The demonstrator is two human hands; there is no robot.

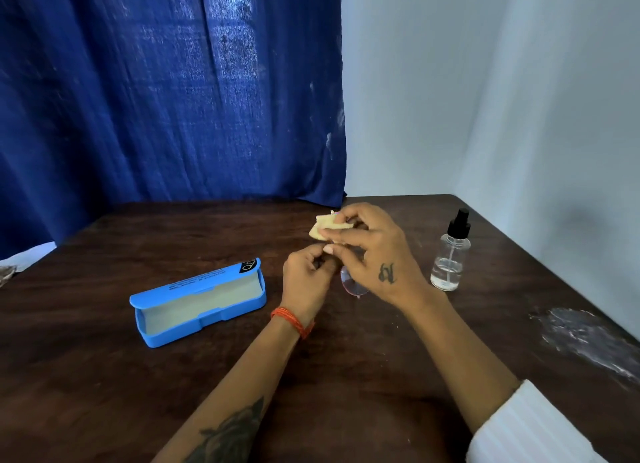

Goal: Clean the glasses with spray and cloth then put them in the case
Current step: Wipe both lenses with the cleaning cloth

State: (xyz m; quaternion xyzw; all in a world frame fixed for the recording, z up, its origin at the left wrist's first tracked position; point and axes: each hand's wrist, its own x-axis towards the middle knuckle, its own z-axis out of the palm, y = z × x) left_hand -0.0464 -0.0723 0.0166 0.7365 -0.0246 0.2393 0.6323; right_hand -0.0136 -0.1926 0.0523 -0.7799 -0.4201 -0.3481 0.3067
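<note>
My left hand point(306, 277) pinches the glasses point(351, 286) at mid-table; only one pinkish lens shows below my hands, the rest is hidden. My right hand point(374, 251) holds a small cream cloth point(327, 225) between thumb and fingers, just above and beyond the glasses. A blue glasses case point(199, 303) lies open to the left, its pale lining showing and nothing inside. A clear spray bottle point(450, 254) with a black nozzle stands upright to the right of my right hand, a little liquid at its bottom.
The dark wooden table point(104, 393) meets a blue curtain point(156, 99) at the back and a white wall point(519, 99) on the right. A whitish scuffed patch point(585, 338) marks the table near its right edge.
</note>
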